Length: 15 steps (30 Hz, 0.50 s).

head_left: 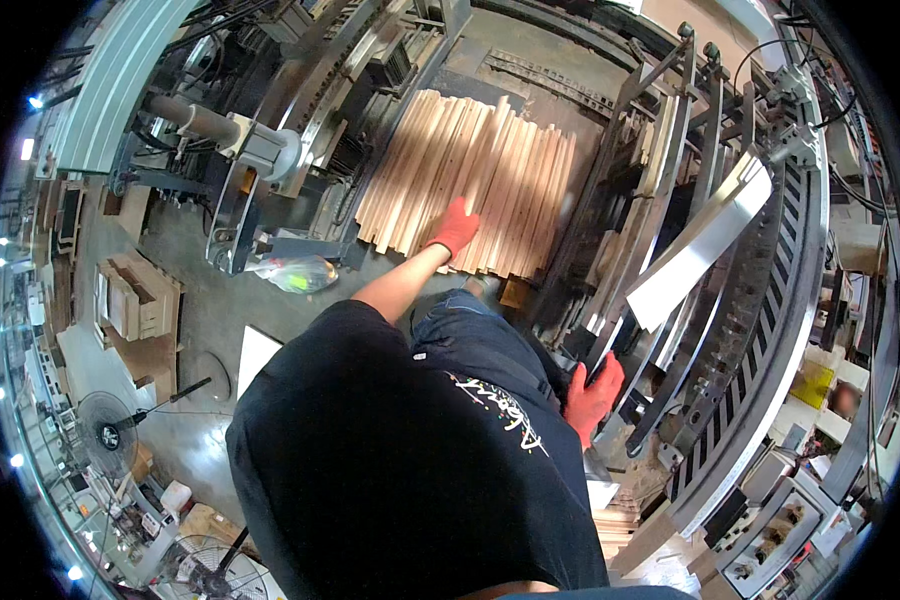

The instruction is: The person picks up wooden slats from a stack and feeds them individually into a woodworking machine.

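Observation:
A wide layer of pale wooden strips point(530, 190) lies side by side between the machine's rails, their near ends uneven. My left hand point(456, 230), in a red glove, reaches over the near part of this layer. Its fingers are closed on one wooden strip, which lies on top of the others and sticks out a little at the far end. At the lower right, my right hand point(592, 398), also gloved in red, rests at the near end of a dark metal rail point(610, 340). Thumb and fingers there are spread apart, and the palm side is partly hidden.
On the right a slanted shiny metal plate point(705, 245) stands over the machine's rails. A metal cylinder unit point(260, 150) juts in from the left. Below it a clear plastic bag point(300, 273) lies on the floor. Wooden boxes point(135, 300) and a fan point(108, 432) stand farther left.

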Tool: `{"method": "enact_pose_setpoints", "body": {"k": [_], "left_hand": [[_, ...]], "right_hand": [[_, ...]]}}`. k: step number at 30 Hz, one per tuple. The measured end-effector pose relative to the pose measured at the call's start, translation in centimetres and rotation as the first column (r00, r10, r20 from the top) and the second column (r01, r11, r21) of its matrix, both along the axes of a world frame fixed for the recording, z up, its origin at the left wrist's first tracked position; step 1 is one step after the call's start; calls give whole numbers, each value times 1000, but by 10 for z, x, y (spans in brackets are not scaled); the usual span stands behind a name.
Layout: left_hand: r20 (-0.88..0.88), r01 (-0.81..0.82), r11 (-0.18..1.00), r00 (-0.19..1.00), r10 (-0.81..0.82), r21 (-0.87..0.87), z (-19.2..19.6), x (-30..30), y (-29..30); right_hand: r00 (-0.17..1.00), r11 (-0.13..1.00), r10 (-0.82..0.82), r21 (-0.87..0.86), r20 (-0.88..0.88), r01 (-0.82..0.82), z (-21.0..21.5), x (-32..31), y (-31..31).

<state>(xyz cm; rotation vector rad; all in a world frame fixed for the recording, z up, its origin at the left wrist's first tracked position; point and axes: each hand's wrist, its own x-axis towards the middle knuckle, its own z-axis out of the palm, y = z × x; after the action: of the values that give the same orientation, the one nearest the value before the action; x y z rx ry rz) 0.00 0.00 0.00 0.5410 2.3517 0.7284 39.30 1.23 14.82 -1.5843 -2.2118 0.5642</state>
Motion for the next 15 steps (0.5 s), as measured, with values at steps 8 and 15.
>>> {"method": "enact_pose_setpoints", "body": {"k": [8,15], "left_hand": [[-92,-110,994,990,109,2,-67,-38,-27],[-140,-145,889,986,92,-435,-81,-46,-13]], "right_hand": [[989,970,-134,-213,-69,116,-12,-11,1],[988,970,-148,-199,-49,136,-11,-7,-3]]}}
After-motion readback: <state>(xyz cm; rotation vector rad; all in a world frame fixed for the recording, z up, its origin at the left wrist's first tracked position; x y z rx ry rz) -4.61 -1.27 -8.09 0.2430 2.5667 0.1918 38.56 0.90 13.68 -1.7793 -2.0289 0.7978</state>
